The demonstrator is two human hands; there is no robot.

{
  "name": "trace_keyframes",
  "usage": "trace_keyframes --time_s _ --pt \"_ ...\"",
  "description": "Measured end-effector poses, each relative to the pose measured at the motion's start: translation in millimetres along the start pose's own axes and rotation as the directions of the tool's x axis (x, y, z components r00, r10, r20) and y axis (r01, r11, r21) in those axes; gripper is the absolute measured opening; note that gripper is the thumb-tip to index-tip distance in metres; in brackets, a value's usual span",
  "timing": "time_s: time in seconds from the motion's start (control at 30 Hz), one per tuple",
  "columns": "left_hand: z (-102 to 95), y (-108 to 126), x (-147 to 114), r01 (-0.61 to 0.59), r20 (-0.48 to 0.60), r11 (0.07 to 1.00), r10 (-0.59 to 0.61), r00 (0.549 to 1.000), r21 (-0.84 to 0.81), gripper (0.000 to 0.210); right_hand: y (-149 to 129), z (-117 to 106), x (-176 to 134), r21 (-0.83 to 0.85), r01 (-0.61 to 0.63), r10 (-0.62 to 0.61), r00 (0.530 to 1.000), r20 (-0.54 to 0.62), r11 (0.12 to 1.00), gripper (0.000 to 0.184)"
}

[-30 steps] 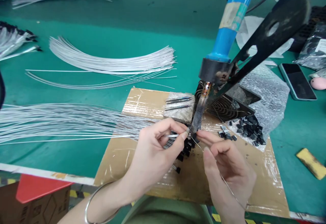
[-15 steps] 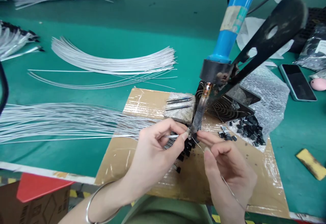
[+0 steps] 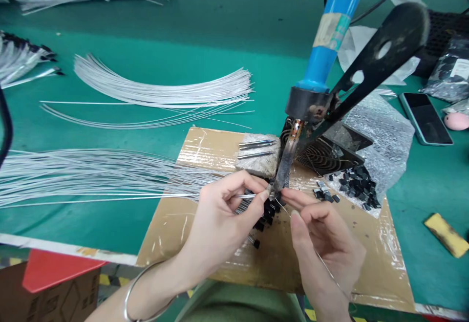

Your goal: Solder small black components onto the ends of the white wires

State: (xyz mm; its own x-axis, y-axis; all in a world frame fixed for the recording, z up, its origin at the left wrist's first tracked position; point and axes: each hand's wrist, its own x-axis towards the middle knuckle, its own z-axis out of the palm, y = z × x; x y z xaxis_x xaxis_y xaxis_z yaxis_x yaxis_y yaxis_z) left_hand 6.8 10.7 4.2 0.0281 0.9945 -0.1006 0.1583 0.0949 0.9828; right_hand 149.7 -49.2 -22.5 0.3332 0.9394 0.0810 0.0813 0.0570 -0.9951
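My left hand (image 3: 223, 219) is closed, pinching a thin white wire (image 3: 246, 196) between thumb and forefinger. Its end lies against the tip of a blue-handled soldering iron (image 3: 331, 31), which is propped at a slant with the tip down. My right hand (image 3: 326, 239) is closed on a thin strand of solder wire (image 3: 329, 269), whose free end reaches the iron's tip from the right. My fingers partly hide the joint there. Below the tip lie several wires with small black ends (image 3: 269, 214), over a sheet of cardboard (image 3: 176, 219).
A metal coil stand (image 3: 322, 153) sits behind the iron, beside a grey pad (image 3: 256, 158) with metal pins. Loose black pieces (image 3: 359, 185) lie on bubble wrap (image 3: 388, 131). Bundled white wires (image 3: 161, 85) are at left. A phone (image 3: 427, 117) and yellow sponge (image 3: 446, 234) lie right.
The soldering iron and its black bracket have shifted slightly left. My right hand, with the solder wire, has also moved a little left; my left hand is almost still.
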Motion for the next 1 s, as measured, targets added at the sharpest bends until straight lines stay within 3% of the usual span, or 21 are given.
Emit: trace_keyframes --time_s 0.17,0.53,1.0 --pt "1.8 -0.8 -1.0 0.0 -0.006 1.0 0.0 1.0 0.015 0.011 4.9 -5.3 2.0 -0.038 0.072 -0.07 0.996 0.056 0.997 0.02" --pt "1.5 2.6 -0.9 -0.007 -0.019 1.0 0.007 1.0 0.002 0.012 -0.1 1.5 -1.5 -0.034 0.032 -0.032 0.999 -0.008 0.999 0.018" --pt "2.1 2.8 -2.6 -0.034 -0.011 0.999 0.034 0.999 0.031 0.013 1.3 2.2 -2.0 -0.139 0.155 -0.158 0.987 -0.009 0.978 0.016"
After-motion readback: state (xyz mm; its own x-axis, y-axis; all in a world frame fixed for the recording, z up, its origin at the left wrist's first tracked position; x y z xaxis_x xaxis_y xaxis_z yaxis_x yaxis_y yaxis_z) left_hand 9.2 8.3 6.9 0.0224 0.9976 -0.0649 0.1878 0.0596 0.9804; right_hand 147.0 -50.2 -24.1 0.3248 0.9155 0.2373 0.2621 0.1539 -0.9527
